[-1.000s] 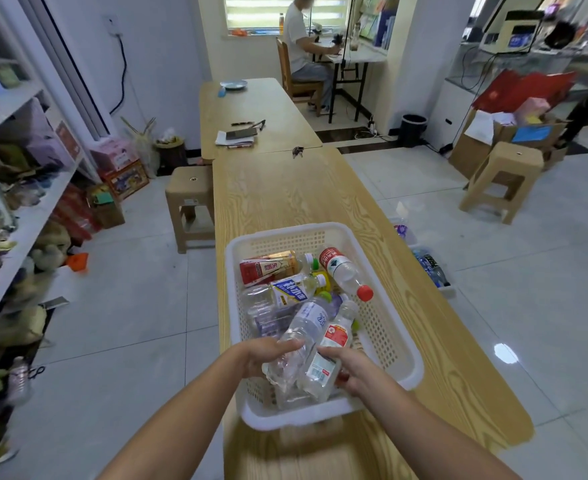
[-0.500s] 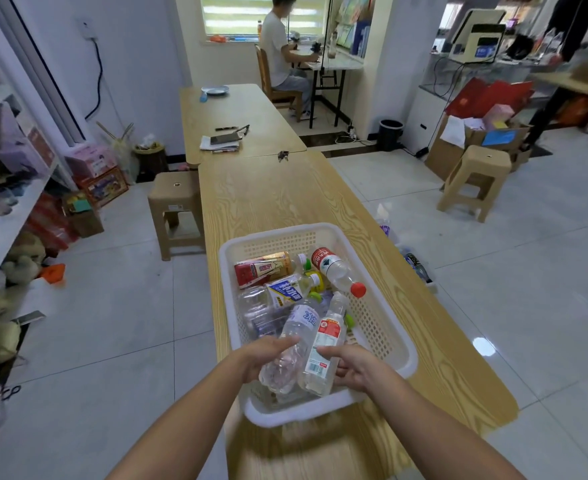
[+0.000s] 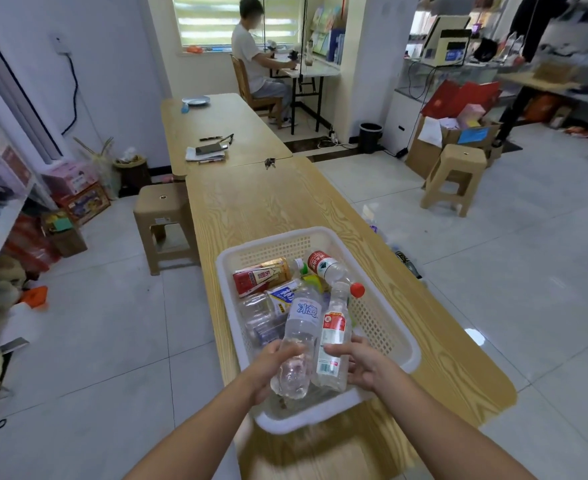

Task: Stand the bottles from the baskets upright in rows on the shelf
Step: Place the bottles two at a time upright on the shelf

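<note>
Over the basket, each hand's grip closes round one clear bottle's base.

Both bare forearms reach forward, converging. Left hand curled, fingers wrapped in a grip, thumb on top. Right hand likewise closed, thumb pointing inward.

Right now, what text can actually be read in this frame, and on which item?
"冰露": blue characters on the clear bottle in the left hand.
Red-and-white label on the bottle in the right hand: too blurred to read.
Red carton and red-capped bottle in the basket: print unreadable.
</note>
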`<state>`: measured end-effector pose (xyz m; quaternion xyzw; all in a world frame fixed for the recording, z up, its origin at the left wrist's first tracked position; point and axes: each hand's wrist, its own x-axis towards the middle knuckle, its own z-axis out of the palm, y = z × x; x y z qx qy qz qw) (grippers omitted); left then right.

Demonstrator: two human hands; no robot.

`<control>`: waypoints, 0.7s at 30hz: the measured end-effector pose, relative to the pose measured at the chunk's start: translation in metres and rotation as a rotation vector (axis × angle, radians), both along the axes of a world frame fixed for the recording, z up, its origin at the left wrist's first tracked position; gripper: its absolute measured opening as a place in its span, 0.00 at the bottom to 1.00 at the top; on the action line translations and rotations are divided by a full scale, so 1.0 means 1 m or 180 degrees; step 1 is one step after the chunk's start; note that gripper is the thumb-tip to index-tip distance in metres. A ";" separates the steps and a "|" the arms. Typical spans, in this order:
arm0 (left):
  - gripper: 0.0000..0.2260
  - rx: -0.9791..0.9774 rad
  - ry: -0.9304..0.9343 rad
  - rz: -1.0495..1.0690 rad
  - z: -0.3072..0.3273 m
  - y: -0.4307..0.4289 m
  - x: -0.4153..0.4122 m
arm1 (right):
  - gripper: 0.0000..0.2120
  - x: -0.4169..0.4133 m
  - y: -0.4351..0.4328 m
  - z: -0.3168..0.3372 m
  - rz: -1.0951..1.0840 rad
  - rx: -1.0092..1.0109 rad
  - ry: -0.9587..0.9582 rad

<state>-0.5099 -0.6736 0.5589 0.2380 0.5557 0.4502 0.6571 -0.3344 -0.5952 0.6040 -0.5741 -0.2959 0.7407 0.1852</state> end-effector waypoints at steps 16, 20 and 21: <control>0.26 0.0420 -0.0608 -0.1000 0.054 0.063 0.118 | 0.21 0.144 -0.016 0.045 -0.1271 0.0831 0.0523; 0.30 0.0483 -0.0776 -0.1741 0.070 0.070 0.203 | 0.22 0.227 -0.054 0.049 -0.1897 0.1051 0.0533; 0.31 0.0489 -0.0755 -0.1920 0.074 0.069 0.228 | 0.22 0.250 -0.067 0.048 -0.2075 0.1108 0.0484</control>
